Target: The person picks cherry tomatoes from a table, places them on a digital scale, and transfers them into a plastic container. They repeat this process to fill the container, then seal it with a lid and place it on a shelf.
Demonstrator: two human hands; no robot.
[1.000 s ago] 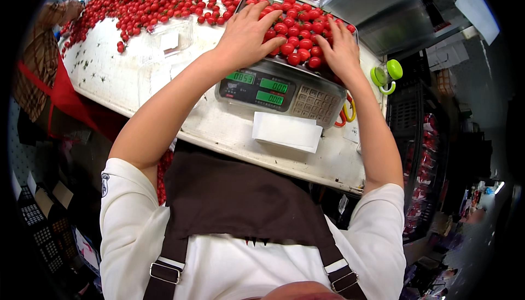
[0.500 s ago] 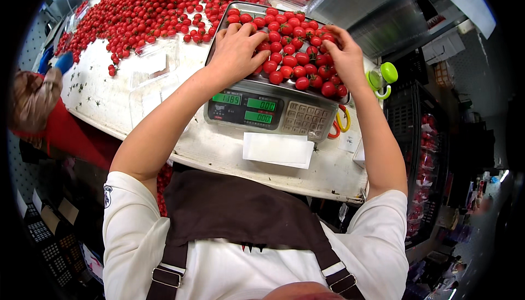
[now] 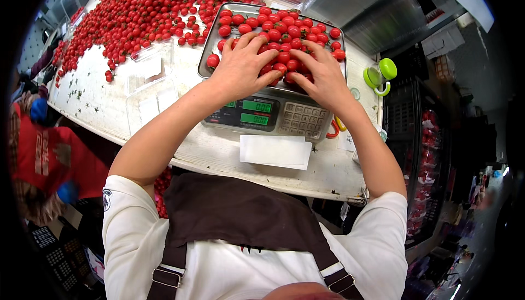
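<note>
A shallow metal tray rests on a grey digital scale with green displays, and it holds many red cherry tomatoes. My left hand lies over the left part of the tomatoes, palm down, fingers spread and slightly curled. Opposite it, my right hand reaches in from the right, also with fingers apart and touching tomatoes. A cluster of tomatoes sits between the two hands. What lies under my palms is hidden.
A large heap of cherry tomatoes covers the table's far left. Clear plastic boxes lie left of the scale, white paper slips before it. Right are scissors, a green-lidded jar and a black crate. A person in red is at left.
My hands have come closer together, the right moving left and nearer. Tomatoes have shifted toward the middle, baring tray at the left and right. The person at left has moved.
</note>
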